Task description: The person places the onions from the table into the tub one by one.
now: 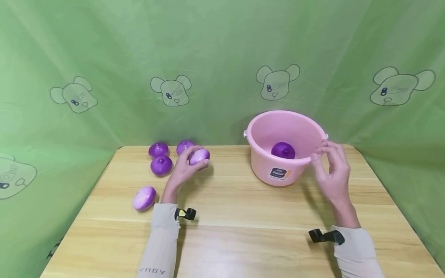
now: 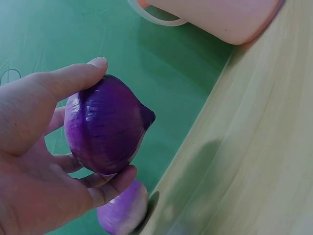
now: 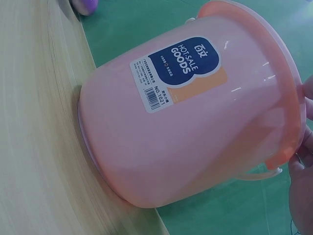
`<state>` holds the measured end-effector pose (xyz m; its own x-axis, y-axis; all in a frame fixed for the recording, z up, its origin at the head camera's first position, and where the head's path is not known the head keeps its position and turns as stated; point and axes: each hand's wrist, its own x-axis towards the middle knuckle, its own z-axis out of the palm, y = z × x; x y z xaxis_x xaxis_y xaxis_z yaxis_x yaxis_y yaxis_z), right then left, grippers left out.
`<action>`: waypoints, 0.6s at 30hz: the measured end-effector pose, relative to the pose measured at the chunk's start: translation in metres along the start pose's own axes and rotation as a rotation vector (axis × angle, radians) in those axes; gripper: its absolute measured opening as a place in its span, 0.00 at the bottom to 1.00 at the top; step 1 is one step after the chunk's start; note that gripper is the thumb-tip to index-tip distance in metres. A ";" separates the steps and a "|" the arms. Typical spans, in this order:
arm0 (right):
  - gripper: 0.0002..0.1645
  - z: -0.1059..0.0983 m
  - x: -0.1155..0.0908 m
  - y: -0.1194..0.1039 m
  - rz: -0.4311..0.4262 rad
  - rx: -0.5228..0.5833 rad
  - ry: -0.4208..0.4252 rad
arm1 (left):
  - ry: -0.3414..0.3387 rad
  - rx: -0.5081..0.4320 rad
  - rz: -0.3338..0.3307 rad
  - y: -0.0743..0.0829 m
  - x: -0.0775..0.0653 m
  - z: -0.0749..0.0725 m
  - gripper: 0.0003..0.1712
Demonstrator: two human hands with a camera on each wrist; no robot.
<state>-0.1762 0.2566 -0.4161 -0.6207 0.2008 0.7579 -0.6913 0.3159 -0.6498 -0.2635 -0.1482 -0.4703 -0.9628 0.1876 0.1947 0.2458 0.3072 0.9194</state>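
Left hand (image 1: 185, 165): I've got a purple onion (image 1: 199, 156) pinched, tip free, grippier probably
Right hand (image 1: 332, 172): pinching pink bucket (image 1: 261, 165) near desk's (image 1: 243, 216) far edge, steadying it imo

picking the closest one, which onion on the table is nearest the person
The pale-sided onion lying alone at front left, close to the left sleeve. The other three onions on the table sit farther back.

Green sheeting (image 1: 222, 38): printed with animal heads (image 1: 278, 83), spread across far, left and right sides. Table (image 1: 250, 208): wood-grained, touched near by reflected light (image 1: 222, 256).
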 end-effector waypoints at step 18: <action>0.09 0.001 -0.001 0.001 0.000 0.004 -0.002 | 0.020 -0.034 0.057 0.053 -0.015 -0.011 0.32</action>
<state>-0.1769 0.2559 -0.4172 -0.6214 0.1989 0.7578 -0.6929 0.3119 -0.6500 -0.2372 -0.1453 -0.4202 -0.9495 0.1854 0.2530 0.2962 0.2648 0.9177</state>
